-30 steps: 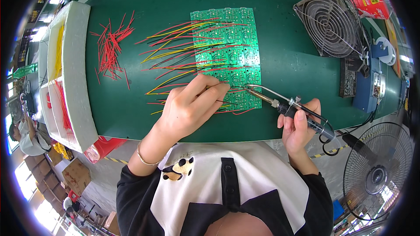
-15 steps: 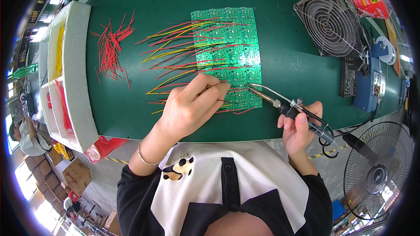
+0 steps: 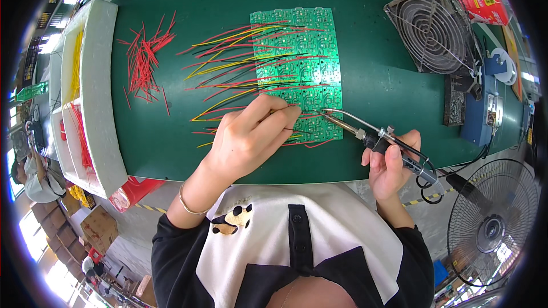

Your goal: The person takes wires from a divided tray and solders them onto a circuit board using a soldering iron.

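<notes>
My right hand [image 3: 390,165] is wrapped round a soldering iron [image 3: 374,144] with a thin metal tube fixed alongside its barrel. The iron's tip meets the lower part of a green circuit board panel [image 3: 313,68], close to the ends of some wires. My left hand [image 3: 248,137] rests over the panel's lower left corner, its fingers pinched on a thin wire whose end lies by the tip; the fingers hide most of it. Rows of red, yellow and black wires [image 3: 228,63] lie across the panel and stick out past its left edge.
A pile of loose red wires [image 3: 145,60] lies left on the green table [image 3: 377,28]. Beyond it stands a white foam box [image 3: 105,97] with yellow and red wires. At right are a grimy fan [image 3: 431,31], a blue device [image 3: 479,114] and a red packet [image 3: 484,5].
Both hands and the soldering iron stay almost where they were. The iron's tip remains at the same spot on the panel; the whole view shifts very slightly.
</notes>
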Demonstrator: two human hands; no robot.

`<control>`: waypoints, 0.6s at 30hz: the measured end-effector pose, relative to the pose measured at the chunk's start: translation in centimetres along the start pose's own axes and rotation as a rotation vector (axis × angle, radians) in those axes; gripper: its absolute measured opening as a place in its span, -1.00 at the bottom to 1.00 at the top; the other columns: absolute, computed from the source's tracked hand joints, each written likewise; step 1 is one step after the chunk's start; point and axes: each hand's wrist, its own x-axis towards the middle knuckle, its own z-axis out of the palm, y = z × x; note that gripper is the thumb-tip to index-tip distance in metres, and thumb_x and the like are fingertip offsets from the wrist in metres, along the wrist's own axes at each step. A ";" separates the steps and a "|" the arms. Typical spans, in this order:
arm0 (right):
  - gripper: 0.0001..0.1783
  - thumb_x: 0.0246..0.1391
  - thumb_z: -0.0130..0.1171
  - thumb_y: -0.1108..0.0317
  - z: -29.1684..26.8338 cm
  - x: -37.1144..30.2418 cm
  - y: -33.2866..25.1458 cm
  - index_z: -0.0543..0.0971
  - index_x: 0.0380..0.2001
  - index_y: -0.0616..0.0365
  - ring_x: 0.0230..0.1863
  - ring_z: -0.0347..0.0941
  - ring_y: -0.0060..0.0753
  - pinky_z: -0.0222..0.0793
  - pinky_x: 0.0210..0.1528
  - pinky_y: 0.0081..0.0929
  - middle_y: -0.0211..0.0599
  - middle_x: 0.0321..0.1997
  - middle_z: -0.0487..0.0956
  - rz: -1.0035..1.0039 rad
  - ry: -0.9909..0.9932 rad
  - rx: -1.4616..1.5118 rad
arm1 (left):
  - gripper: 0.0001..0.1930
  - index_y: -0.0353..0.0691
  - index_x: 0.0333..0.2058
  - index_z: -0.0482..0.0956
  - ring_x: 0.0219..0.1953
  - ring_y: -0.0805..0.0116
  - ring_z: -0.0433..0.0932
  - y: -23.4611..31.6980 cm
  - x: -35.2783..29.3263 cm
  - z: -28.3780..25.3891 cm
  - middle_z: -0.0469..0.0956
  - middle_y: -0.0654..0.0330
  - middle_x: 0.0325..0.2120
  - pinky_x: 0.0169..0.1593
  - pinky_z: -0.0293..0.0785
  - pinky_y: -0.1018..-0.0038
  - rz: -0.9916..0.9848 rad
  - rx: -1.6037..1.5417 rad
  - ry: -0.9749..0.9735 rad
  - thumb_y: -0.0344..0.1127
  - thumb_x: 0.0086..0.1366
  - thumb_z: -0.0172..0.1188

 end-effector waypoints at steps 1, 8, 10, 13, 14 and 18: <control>-0.71 0.09 -0.01 0.32 0.0 0.0 0.0 0.09 -0.46 0.12 -0.72 0.17 -0.62 0.28 -0.64 -0.57 -0.31 -0.70 0.28 0.000 0.001 -0.003 | -0.75 -0.27 -0.45 0.56 -0.66 0.47 0.39 0.0 0.0 0.0 0.42 0.24 -0.54 -0.66 0.30 0.57 0.004 -0.004 0.009 -0.67 -0.19 0.21; -0.68 0.10 -0.01 0.19 0.6 0.2 -0.1 0.12 -0.47 0.09 -0.75 0.16 -0.66 0.21 -0.74 -0.64 -0.41 -0.74 0.25 -0.008 0.037 -0.107 | -0.75 -0.27 -0.45 0.56 -0.66 0.47 0.38 -0.1 -0.1 0.1 0.42 0.24 -0.54 -0.66 0.31 0.57 0.004 0.000 -0.003 -0.66 -0.19 0.20; -0.68 0.10 -0.01 0.19 0.5 0.2 0.0 0.11 -0.48 0.09 -0.75 0.16 -0.66 0.21 -0.75 -0.64 -0.41 -0.74 0.25 -0.014 0.040 -0.108 | -0.76 -0.27 -0.44 0.56 -0.66 0.46 0.38 -0.1 -0.1 0.0 0.42 0.23 -0.54 -0.66 0.31 0.57 0.010 -0.012 -0.011 -0.66 -0.18 0.20; -0.69 0.10 0.00 0.24 -0.1 0.0 0.1 0.11 -0.46 0.10 -0.74 0.17 -0.65 0.25 -0.70 -0.61 -0.37 -0.72 0.27 -0.005 0.020 -0.062 | -0.77 -0.28 -0.44 0.56 -0.66 0.46 0.38 0.0 0.0 0.0 0.41 0.23 -0.53 -0.66 0.31 0.56 0.002 -0.012 -0.013 -0.65 -0.17 0.21; -0.70 0.09 0.01 0.30 -0.2 0.0 0.1 0.11 -0.45 0.12 -0.72 0.18 -0.64 0.29 -0.65 -0.57 -0.33 -0.69 0.29 0.010 -0.001 -0.014 | -0.77 -0.28 -0.44 0.56 -0.66 0.46 0.38 0.0 -0.1 0.0 0.41 0.23 -0.53 -0.66 0.31 0.56 0.001 -0.011 -0.012 -0.65 -0.17 0.21; -0.71 0.09 0.01 0.29 -0.1 0.0 0.0 0.11 -0.45 0.12 -0.72 0.20 -0.65 0.29 -0.66 -0.56 -0.34 -0.69 0.29 0.006 0.033 0.023 | -0.77 -0.28 -0.45 0.55 -0.67 0.46 0.38 -0.1 -0.1 0.0 0.41 0.23 -0.53 -0.66 0.30 0.56 0.006 -0.020 -0.001 -0.65 -0.16 0.21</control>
